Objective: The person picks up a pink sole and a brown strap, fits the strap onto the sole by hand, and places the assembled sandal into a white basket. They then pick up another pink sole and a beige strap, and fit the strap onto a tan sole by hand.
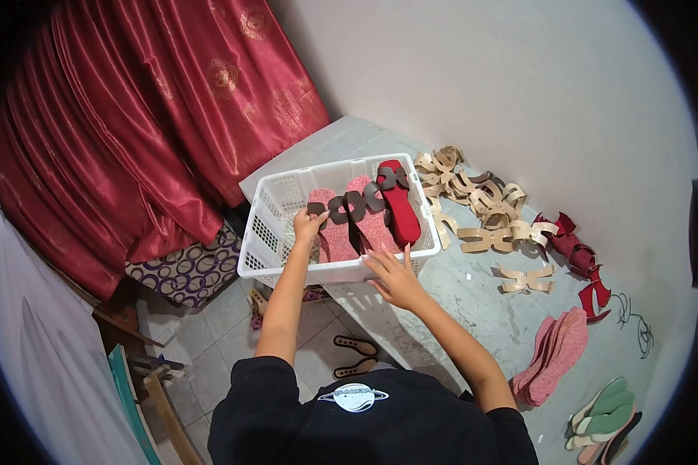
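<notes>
A white plastic basket (pixel 287 273) stands on the pale table. Inside it lie pink speckled soles (pixel 374 229) with dark brown straps (pixel 354 206), and a red sandal (pixel 402 213) along the right side. My left hand (pixel 309 225) reaches over the basket's near side, its fingers closed on a dark strap at the left pink sole. With its fingers spread, my right hand (pixel 394 274) rests at the basket's near rim, below the red sandal, and holds nothing.
Beige straps (pixel 485 198) are heaped right of the basket, with red straps (pixel 574 248) beyond. Pink soles (pixel 552 353) and green soles (pixel 609 411) lie at the table's right. Red curtains (pixel 155 116) hang at the left. Sandals (pixel 354 356) are on the floor.
</notes>
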The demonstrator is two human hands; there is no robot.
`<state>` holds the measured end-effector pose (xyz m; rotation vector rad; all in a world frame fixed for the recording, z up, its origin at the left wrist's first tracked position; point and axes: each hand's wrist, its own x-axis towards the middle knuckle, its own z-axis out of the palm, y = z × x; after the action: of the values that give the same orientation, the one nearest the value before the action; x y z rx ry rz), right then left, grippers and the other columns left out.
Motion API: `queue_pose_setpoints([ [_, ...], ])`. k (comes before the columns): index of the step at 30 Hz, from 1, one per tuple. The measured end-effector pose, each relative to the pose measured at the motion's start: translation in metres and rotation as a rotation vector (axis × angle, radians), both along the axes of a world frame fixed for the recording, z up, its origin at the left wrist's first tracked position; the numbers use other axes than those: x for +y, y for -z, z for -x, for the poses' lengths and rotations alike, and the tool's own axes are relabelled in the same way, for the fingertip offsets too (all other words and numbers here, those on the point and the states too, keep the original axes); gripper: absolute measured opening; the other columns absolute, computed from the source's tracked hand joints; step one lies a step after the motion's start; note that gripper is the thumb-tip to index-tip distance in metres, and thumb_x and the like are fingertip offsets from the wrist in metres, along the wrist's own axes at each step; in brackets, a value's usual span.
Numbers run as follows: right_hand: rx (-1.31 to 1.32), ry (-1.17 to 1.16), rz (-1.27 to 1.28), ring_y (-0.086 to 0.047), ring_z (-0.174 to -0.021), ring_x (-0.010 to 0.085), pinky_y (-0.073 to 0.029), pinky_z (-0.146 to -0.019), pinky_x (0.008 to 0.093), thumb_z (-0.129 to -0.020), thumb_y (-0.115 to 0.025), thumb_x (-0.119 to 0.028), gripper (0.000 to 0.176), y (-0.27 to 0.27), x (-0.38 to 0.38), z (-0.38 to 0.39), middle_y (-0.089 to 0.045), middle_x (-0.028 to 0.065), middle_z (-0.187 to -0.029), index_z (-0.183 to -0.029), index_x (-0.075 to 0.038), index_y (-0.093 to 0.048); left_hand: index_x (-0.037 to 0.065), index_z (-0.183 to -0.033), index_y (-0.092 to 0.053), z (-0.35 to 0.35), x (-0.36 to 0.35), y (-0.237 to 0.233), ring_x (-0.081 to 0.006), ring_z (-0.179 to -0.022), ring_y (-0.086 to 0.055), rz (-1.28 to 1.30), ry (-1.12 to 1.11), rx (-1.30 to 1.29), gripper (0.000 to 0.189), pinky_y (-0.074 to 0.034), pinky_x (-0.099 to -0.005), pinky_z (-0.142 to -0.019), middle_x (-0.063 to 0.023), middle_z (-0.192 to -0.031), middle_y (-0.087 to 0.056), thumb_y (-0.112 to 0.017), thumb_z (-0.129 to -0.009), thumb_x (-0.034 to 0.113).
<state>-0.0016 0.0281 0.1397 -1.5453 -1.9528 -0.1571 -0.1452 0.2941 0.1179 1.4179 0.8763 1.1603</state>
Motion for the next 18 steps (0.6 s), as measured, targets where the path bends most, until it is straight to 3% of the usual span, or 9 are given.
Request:
queue_pose_setpoints([
  [9,-0.021,-0.050,0.002,-0.031,-0.128,0.0340,-0.007,-0.101,0.0651,-0.079,-0.060,-0.022,0.053,0.003,0.000,0.012,-0.043,0.0107,-0.131,-0.128,-0.014,-0.042,0.000,-0.091,-0.060,-0.006,0.016,0.009,-0.0130,-0.068,-0.059,-0.022,-0.107,0.267,0.040,-0.049,-0.0262,-0.062,-0.0056,-0.079,-0.064,-0.081,-0.062,0.018],
  [11,-0.004,-0.049,0.009,-0.030,-0.128,0.0342,-0.007,-0.102,0.0646,-0.079,-0.060,-0.021,0.053,0.002,0.001,0.009,-0.042,0.0108,-0.131,-0.129,-0.014,-0.042,0.002,-0.096,-0.061,-0.008,0.015,0.002,-0.0191,-0.066,-0.061,-0.145,-0.124,0.531,0.049,-0.049,-0.0296,-0.065,-0.0061,-0.077,-0.064,-0.081,-0.061,0.029],
  [12,0.004,-0.053,0.012,-0.030,-0.128,0.0344,-0.008,-0.102,0.0641,-0.079,-0.060,-0.021,0.053,0.003,0.000,0.008,-0.041,0.0109,-0.132,-0.129,-0.014,-0.042,0.002,-0.096,-0.061,-0.007,0.013,0.000,-0.0191,-0.066,-0.061,-0.145,-0.124,0.529,0.049,-0.049,-0.0296,-0.065,-0.0061,-0.077,-0.064,-0.081,-0.061,0.029],
  [14,0.016,-0.054,0.009,-0.029,-0.129,0.0346,-0.008,-0.102,0.0640,-0.079,-0.059,-0.020,0.053,0.004,-0.001,0.007,-0.041,0.0110,-0.132,-0.129,-0.014,-0.042,0.003,-0.104,-0.060,-0.007,0.009,-0.002,-0.0262,-0.078,-0.061,-0.188,-0.148,0.626,0.061,-0.048,-0.0346,-0.073,-0.0093,-0.087,-0.063,-0.079,-0.060,0.041],
  [15,0.028,-0.054,0.004,-0.029,-0.129,0.0348,-0.008,-0.102,0.0639,-0.080,-0.059,-0.020,0.053,0.004,-0.001,0.006,-0.040,0.0111,-0.132,-0.129,-0.014,-0.042,0.003,-0.104,-0.060,-0.007,0.006,-0.003,-0.0262,-0.078,-0.061,-0.187,-0.148,0.626,0.061,-0.048,-0.0346,-0.073,-0.0093,-0.087,-0.063,-0.079,-0.060,0.041],
  [17,0.036,-0.047,0.002,-0.028,-0.129,0.0351,-0.008,-0.102,0.0637,-0.080,-0.059,-0.020,0.053,0.004,-0.002,0.004,-0.040,0.0112,-0.133,-0.129,-0.014,-0.042,0.002,-0.114,-0.054,-0.011,-0.002,-0.006,-0.0322,-0.099,-0.053,-0.225,-0.326,0.856,0.074,-0.043,-0.0431,-0.084,-0.0133,-0.108,-0.055,-0.075,-0.060,0.049],
  [18,0.047,-0.039,0.003,-0.028,-0.129,0.0354,-0.007,-0.102,0.0635,-0.080,-0.059,-0.020,0.052,0.002,-0.001,0.003,-0.039,0.0112,-0.133,-0.129,-0.014,-0.042,0.002,-0.114,-0.054,-0.013,-0.012,-0.017,-0.0322,-0.099,-0.053,-0.224,-0.324,0.860,0.074,-0.043,-0.0431,-0.084,-0.0133,-0.108,-0.055,-0.075,-0.060,0.049],
])
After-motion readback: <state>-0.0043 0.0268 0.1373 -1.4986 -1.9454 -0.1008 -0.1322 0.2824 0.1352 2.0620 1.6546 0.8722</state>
